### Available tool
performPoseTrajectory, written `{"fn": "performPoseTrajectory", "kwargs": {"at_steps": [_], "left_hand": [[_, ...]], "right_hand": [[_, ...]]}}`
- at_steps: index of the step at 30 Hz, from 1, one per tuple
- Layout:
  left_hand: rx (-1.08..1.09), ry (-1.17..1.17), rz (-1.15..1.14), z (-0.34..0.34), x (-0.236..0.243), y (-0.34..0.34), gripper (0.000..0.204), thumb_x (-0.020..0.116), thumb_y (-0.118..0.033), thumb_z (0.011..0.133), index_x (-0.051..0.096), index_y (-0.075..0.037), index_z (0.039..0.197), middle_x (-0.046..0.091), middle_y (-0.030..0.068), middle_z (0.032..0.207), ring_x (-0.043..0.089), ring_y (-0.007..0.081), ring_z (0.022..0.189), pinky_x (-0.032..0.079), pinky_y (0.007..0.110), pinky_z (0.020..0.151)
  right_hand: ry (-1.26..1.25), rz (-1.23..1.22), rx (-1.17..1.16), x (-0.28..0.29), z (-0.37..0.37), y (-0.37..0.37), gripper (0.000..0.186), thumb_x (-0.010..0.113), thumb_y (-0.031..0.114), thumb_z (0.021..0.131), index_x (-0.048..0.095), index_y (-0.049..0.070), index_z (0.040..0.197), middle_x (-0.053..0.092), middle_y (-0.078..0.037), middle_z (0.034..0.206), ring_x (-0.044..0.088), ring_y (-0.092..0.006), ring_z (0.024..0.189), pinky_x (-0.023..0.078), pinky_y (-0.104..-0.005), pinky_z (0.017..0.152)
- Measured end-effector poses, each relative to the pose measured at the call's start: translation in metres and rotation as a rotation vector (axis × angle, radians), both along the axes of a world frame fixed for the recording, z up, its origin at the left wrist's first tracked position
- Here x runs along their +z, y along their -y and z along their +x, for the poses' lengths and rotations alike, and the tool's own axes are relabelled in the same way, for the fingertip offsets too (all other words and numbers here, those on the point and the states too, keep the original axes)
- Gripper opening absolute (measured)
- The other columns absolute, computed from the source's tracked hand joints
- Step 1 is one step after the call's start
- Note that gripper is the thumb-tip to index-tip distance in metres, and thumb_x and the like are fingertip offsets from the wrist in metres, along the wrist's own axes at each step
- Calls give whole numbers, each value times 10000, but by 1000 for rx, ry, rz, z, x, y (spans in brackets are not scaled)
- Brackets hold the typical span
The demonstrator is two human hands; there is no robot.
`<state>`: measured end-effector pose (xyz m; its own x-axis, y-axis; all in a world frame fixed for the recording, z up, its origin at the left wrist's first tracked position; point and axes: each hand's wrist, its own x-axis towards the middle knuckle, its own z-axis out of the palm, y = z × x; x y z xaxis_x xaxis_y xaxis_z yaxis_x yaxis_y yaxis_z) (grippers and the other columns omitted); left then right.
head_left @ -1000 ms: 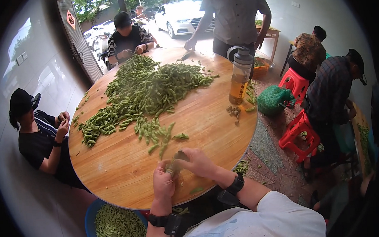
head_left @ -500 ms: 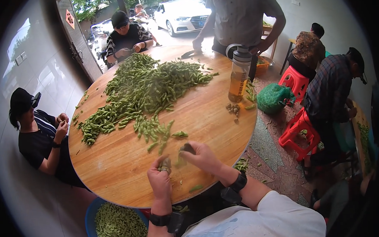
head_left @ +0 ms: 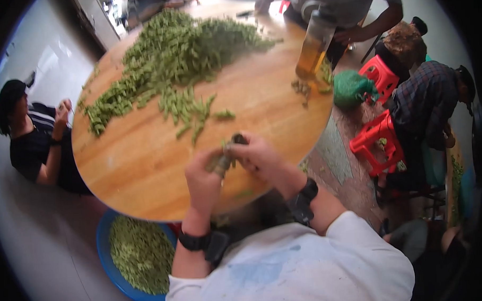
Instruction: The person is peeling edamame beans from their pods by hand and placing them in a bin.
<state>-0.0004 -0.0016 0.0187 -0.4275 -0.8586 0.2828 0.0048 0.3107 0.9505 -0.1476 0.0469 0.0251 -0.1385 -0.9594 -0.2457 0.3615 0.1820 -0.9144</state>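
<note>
Both hands over the near edge of the round wooden bench point(head_left: 146, 159). Left hand point(head_left: 202, 178) curled shut around 1 green pod point(head_left: 224, 160), gripping its lower end. Right hand point(head_left: 257, 155) pinches the same pod's upper end, fingers closed tight; a dark bit shows at the fingertips point(head_left: 239, 139), too blurred to tell what. Pod sits between my 2 hands, just above the bench top, tilted.

Big pile of pods point(head_left: 179, 57) spread across the far half of the bench, with a loose scatter point(head_left: 194, 112) trailing toward me, near but apart from my hands. Tall bottle point(head_left: 314, 44) of amber liquid stands at the far right edge. Blue tub point(head_left: 109, 261) of shelled green beans on the floor, below the bench to my left. Black bands on both wrists. Red stools point(head_left: 381, 140) to the right; other people seated around.
</note>
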Motion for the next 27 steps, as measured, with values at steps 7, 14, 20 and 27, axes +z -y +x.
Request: {"fn": "performPoseTrajectory", "kwargs": {"at_steps": [7,14,20,27], "left_hand": [[-15,-213,342,0,-12,13,158,604,34,766,652,8,915,631,18,778,554,56,654,432,191,552],[-179,-245,556,13,-13,16,261,433,47,794,658,-3,917,617,46,769,518,57,637,402,175,540],[-176,-56,422,7,-7,10,345,418,75,738,667,-14,961,606,5,788,483,32,632,360,174,507],[-206,-347,612,12,-8,17,340,435,99,752,644,3,1003,618,9,828,495,19,630,330,144,482]], "right_hand": [[-154,-39,115,-4,2,7,249,616,275,863,564,67,738,451,45,545,386,-31,454,307,-208,397],[-1328,-183,-113,-4,-50,57,277,659,283,773,592,18,819,626,-190,789,601,-376,777,471,-441,667],[-1390,-233,-59,-16,-54,62,233,639,226,760,586,5,813,621,-201,796,593,-378,777,468,-438,675],[-934,-210,160,2,-45,33,188,615,182,780,606,10,856,606,-164,722,584,-241,644,447,-355,608]]}}
